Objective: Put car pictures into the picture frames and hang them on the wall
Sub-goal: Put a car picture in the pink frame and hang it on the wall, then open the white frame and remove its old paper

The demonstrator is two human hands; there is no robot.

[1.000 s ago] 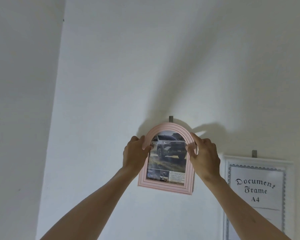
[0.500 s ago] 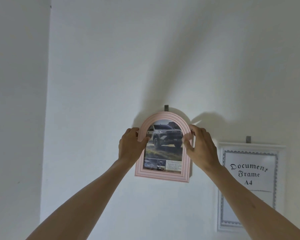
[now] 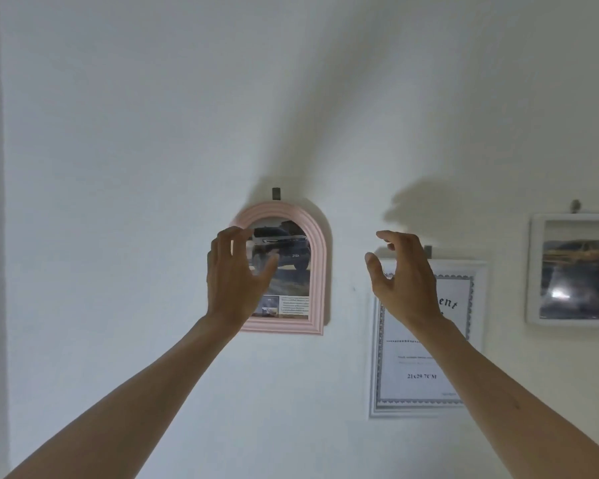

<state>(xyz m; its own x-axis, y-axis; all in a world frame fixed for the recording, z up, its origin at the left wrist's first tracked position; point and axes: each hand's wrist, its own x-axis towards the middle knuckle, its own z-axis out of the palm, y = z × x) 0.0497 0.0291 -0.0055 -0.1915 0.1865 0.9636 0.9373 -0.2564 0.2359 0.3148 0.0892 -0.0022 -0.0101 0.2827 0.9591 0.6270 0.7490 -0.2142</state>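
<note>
A pink arched picture frame (image 3: 317, 271) with a car picture (image 3: 293, 252) in it hangs on the white wall from a small dark hook (image 3: 276, 193). My left hand (image 3: 234, 281) hovers in front of the frame's left side, fingers spread and loosely bent, holding nothing. My right hand (image 3: 400, 281) is raised to the right of the pink frame, in front of a white A4 document frame (image 3: 429, 406), fingers loosely bent and empty. Neither hand touches the pink frame.
A small white frame (image 3: 573, 321) with a car picture hangs at the far right on its own hook (image 3: 575, 205). A wall corner (image 3: 2, 236) runs down the left side. Bare wall lies above and below the frames.
Both hands have let go of the pink frame and pulled back from it, the right hand moving off to the right. The frame stays on its hook. The view has widened rightward.
</note>
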